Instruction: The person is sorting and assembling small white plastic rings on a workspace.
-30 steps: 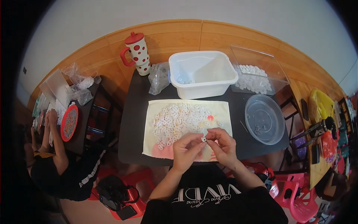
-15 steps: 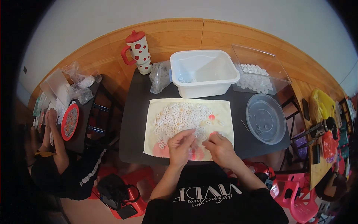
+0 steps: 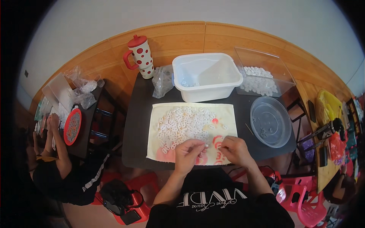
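A pile of small white plastic pieces (image 3: pixel 182 123), many with dark oval holes, lies on a cream towel (image 3: pixel 156 110) with pink and red print. Over the near part of the towel, my left hand (image 3: pixel 187 154) is pinched, a small white piece (image 3: pixel 206 146) showing at its fingertips. Just to its right hovers my right hand (image 3: pixel 235 150), fingers closed and pressed together; anything between them is too small to make out. A gap separates the two hands. Right of the towel, a thin stick-like tool (image 3: pixel 249 129) lies beside a round clear tub (image 3: pixel 270 117) with small dark metal bits in it.
Behind the towel stands a white basin (image 3: pixel 207 93) with a few pieces inside. A clear box (image 3: pixel 262 81) of white pieces is at back right, a plastic bag (image 3: pixel 162 81) and spotted tumbler (image 3: pixel 143 57) at back left. Another person works left by a red tray (image 3: pixel 72 127).
My hands have moved apart, the right one shifting right. The white piece at my left fingertips now shows, and more of the towel's red print is uncovered between the hands.
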The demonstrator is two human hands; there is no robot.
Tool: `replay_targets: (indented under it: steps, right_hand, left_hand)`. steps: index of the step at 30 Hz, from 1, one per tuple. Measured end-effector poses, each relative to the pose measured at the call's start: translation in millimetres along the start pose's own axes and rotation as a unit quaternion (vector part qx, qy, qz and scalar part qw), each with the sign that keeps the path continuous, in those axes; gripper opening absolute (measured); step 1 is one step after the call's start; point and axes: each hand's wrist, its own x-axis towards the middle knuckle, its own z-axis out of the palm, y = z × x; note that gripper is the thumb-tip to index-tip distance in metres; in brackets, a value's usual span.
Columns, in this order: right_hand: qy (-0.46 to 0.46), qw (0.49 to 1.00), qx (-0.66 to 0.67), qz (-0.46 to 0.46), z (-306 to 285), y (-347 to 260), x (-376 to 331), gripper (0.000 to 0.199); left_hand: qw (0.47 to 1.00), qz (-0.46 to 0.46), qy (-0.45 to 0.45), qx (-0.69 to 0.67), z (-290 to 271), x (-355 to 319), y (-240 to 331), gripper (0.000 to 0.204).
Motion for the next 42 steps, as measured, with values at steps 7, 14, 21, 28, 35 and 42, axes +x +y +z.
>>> replay_targets:
  steps: [7,14,21,28,35,42]
  right_hand:
    - [0.139,0.901,0.402,0.089,9,-20,13,0.01]
    - [0.171,0.953,0.251,-0.021,15,-29,23,0.007]
    - [0.161,0.955,0.25,-0.015,15,-28,21,0.008]
    - [0.121,0.962,0.243,-0.037,10,-27,23,0.009]
    - [0.068,0.964,0.259,-0.01,7,-30,23,0.008]
    - [0.046,0.959,0.281,-0.007,8,-22,18,0.011]
  left_hand:
    - [0.998,0.006,-0.021,0.067,4,-2,-5,0.014]
    - [0.997,0.032,-0.027,0.067,10,-9,-1,0.024]
    - [0.996,0.043,-0.031,0.073,11,-11,0,0.027]
    - [0.996,0.031,-0.031,0.076,9,-12,-2,0.031]
    - [0.999,0.007,-0.025,0.043,12,-13,6,0.029]
    - [0.998,0.036,-0.009,0.041,16,-16,-7,0.028]
